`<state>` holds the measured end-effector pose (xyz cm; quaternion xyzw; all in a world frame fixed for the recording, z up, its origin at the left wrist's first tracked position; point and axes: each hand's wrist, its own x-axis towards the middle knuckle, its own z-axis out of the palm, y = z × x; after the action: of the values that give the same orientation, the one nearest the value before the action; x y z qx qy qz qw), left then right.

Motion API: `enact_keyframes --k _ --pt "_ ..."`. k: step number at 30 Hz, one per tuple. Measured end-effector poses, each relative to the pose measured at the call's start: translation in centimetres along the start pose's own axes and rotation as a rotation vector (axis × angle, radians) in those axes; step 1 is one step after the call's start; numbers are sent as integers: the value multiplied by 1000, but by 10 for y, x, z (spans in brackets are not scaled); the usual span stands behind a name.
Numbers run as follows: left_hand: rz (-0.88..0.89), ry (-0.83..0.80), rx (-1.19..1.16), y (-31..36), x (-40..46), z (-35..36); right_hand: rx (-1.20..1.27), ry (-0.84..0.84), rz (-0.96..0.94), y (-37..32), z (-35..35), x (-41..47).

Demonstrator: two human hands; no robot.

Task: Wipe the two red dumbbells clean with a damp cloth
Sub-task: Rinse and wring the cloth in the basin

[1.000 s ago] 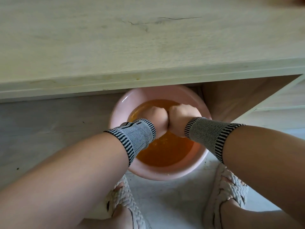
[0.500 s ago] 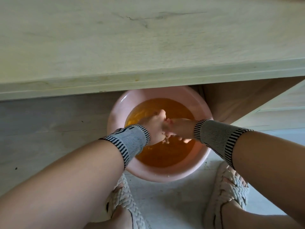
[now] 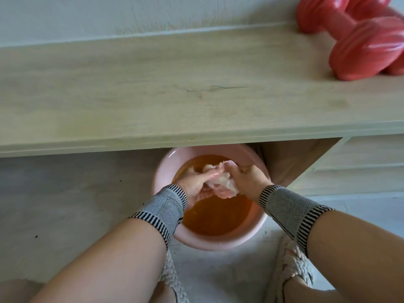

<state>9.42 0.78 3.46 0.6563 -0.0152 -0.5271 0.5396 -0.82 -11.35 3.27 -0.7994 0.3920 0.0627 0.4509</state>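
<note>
Your left hand and right hand both clench the wet cloth between them, over the pink basin. Two red dumbbells lie on the bench, far right, running diagonally.

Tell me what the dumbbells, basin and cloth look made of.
Dumbbells: likely a glossy vinyl or plastic coat, going by the bright highlights on the red heads; the core is hidden. Basin: smooth pink plastic, thin rounded rim. Cloth: soft pale fabric, wet and crumpled between both hands; weave too blurred to tell.
</note>
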Motion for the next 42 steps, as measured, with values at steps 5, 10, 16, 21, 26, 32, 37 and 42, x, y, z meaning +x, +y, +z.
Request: enact_keyframes --k 5,10,16,21,26,32,37,42 --pt "50 -8 480 10 -18 -1 311 72 88 -3 -22 -16" --pt "95 153 966 19 -33 -10 922 120 162 -19 -41 -39" --pt "87 7 939 32 -57 -6 1064 140 157 -43 -48 -55" --pt "57 -40 452 35 -68 -2 898 2 146 -49 -57 -64" --pt "242 158 371 30 -70 6 714 -232 357 -44 -38 -86" --pt "232 343 -134 38 -91 -9 381 255 344 -7 -45 -73" --pt "124 39 -403 34 -101 -7 698 -43 543 -6 -26 -88" --pt "105 -114 -482 37 -106 7 818 -246 602 -7 7 -91"
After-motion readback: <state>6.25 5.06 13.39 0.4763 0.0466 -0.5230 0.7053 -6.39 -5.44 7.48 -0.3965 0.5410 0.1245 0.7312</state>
